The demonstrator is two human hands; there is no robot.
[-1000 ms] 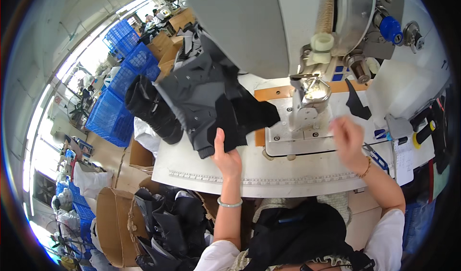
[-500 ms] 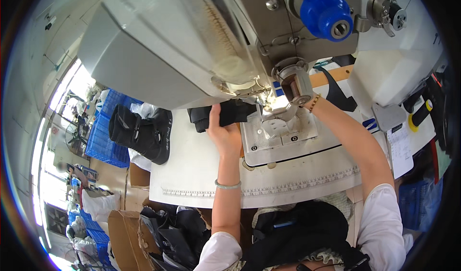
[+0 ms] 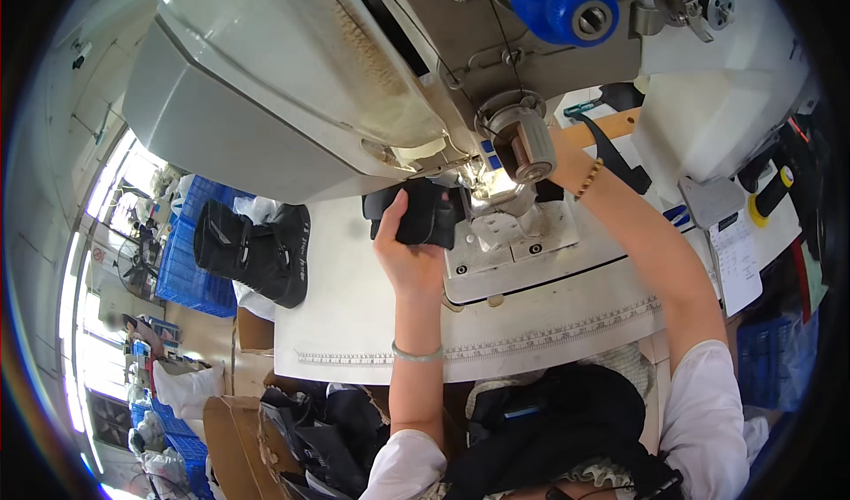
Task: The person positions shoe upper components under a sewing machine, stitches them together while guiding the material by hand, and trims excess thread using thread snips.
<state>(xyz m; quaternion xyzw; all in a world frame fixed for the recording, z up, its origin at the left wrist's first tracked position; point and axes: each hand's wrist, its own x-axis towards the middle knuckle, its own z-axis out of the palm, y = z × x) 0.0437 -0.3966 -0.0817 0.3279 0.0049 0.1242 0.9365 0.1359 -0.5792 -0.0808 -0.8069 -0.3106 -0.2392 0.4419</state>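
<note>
Black fabric [image 3: 414, 221] is bunched in your left hand [image 3: 410, 265], your fingers closed around it beside the needle area of the sewing machine [image 3: 257, 101]. Your right hand [image 3: 569, 156] is partly behind the machine; its fingers are hidden, their grip unclear. A boot [image 3: 270, 274] is left on your white tabletop [image 3: 345, 310].

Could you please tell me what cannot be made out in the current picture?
In the head view:
- Right hand: its fingers are hidden behind the metal fitting.
- Left hand: most fingers are hidden by the black fabric piece.
- Sewing machine: its top is cut off by the upper edge.
- Cardboard box: cut off by the lower edge.
</note>
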